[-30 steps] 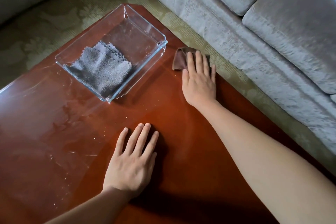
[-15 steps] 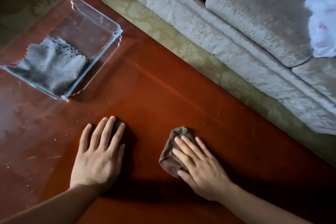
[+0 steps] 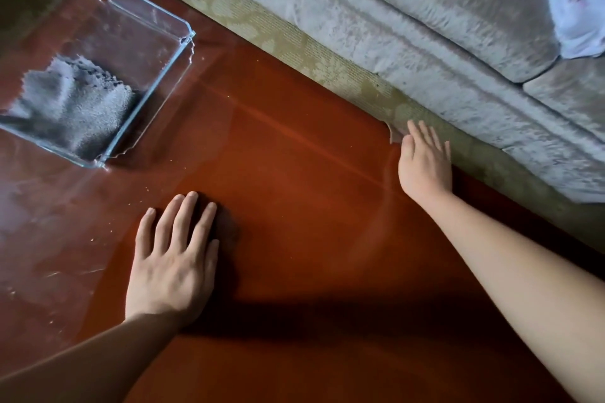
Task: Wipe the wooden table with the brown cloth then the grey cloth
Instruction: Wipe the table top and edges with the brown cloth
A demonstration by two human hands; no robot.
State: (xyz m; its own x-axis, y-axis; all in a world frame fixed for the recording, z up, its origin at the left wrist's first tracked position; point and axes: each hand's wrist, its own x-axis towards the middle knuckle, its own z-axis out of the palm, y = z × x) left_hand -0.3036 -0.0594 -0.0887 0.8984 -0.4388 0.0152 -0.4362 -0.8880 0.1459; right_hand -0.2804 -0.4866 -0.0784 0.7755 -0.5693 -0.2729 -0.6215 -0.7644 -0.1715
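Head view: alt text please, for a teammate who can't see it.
A right hand presses the brown cloth, mostly hidden, at the far edge of the table by the sofa. The left hand lies flat on the table; the grey cloth sits in a glass tray at left.

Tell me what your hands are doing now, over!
Left hand flat on table. Right hand pressing brown cloth at table's far edge. Grey cloth in glass dish, off to the left.
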